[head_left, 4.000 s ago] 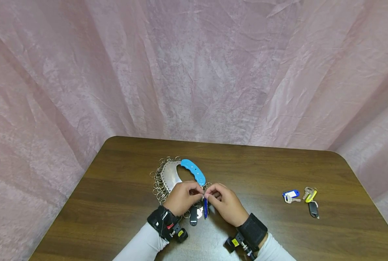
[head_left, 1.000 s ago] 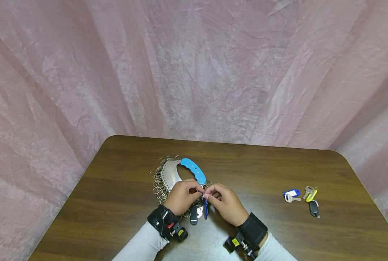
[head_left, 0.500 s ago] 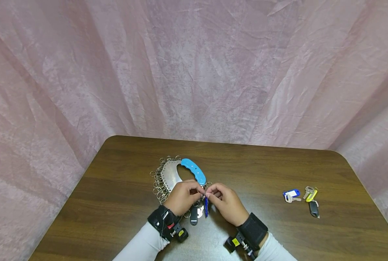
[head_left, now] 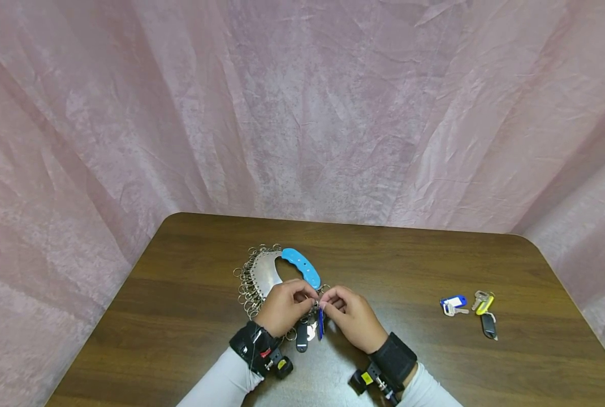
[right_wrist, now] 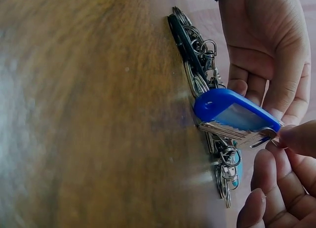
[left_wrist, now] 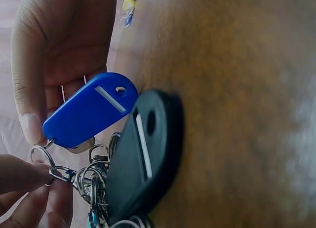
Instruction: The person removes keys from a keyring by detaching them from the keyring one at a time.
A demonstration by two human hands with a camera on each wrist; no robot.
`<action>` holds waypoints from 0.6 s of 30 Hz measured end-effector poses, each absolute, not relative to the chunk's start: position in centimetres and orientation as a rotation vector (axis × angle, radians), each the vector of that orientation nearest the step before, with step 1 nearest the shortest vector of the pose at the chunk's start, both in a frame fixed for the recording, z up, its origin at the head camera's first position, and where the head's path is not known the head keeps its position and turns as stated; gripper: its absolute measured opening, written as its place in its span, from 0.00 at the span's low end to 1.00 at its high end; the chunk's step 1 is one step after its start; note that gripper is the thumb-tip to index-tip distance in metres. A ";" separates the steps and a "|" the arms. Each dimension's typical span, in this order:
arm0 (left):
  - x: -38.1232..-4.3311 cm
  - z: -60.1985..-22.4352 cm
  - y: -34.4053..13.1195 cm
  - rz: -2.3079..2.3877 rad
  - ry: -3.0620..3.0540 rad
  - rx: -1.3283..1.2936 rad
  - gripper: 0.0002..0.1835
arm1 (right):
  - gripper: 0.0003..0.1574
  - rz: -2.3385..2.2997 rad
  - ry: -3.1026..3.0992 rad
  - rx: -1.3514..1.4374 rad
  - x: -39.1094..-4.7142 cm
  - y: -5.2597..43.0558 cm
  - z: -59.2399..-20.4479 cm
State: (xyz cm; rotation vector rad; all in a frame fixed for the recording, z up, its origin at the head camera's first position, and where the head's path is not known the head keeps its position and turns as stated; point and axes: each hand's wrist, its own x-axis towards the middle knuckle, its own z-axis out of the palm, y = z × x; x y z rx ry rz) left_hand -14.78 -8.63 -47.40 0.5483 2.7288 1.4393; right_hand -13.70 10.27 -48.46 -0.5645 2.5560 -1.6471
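In the head view, my left hand [head_left: 282, 308] and right hand [head_left: 355, 319] meet fingertip to fingertip at the near end of a crescent-shaped metal key holder [head_left: 264, 271] with a light-blue handle [head_left: 301, 267]. My left fingers pinch a small metal swivel clasp [left_wrist: 63, 175], seen in the left wrist view. Passing through it is a key ring [left_wrist: 51, 160], which my right thumb and fingers pinch. From that ring hangs a blue key tag [left_wrist: 89, 112] with silver keys [right_wrist: 237, 133]. Close beside it hangs a black key tag [left_wrist: 148, 159].
Rings and clasps [head_left: 246, 289] line the holder's outer curve. To the right on the wooden table [head_left: 394, 265] lie a blue tag with a key [head_left: 453, 302], a yellow tag with a key [head_left: 484, 305] and a black tag [head_left: 489, 327]. A pink curtain [head_left: 302, 113] hangs behind.
Both hands stay in nearly the same place, fingertips shifting slightly at the ring. The blue key tag swings a little right, then back. The holder and the tags at the right have not moved.
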 end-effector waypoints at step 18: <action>-15.1 -47.0 -9.1 1.487 2.750 0.481 0.07 | 0.02 -1.684 2.561 -0.535 -13.8 10.3 -48.2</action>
